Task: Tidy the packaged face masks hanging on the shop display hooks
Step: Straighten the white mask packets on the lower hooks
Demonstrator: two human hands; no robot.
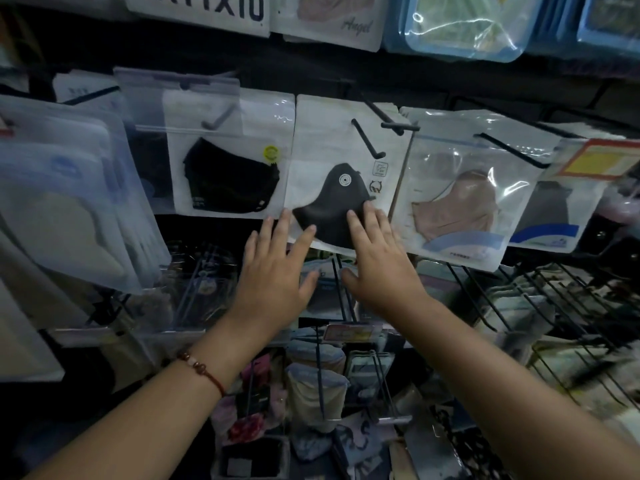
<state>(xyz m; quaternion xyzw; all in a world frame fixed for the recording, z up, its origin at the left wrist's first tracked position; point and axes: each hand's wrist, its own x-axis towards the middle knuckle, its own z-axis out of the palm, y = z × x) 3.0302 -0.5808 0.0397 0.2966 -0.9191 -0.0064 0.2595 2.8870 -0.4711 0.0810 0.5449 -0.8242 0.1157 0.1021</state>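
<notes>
We're on the white packet with the black valved mask [341, 174], hanging from a black hook [367, 140] in the middle row of the display. Both hands are flat against its lower edge. Our left hand [277, 271] has its fingers spread, fingertips [284, 216] touching the packet's bottom left corner. Our right hand [379, 265] lies open too, fingers stretched up over the black mask printed or showing at the bottom right. Neither hand is closed around anything; palms face the rack, pressing rather than pinching. A red cord bracelet with beads [202, 370] sits on the left wrist.

Just left of our packet hangs a clear pouch with a black cloth mask [230, 178], its edge touching ours. Just right, a glossy clear pouch with a pink mask [457, 202], slightly overlapping our packet's side. Farther left, bulkier frosted packs [65, 202] tilt outward. Above, a row of blue-edged packets [464, 29]. Below, wire hooks [519, 299] carry more blurred goods.
</notes>
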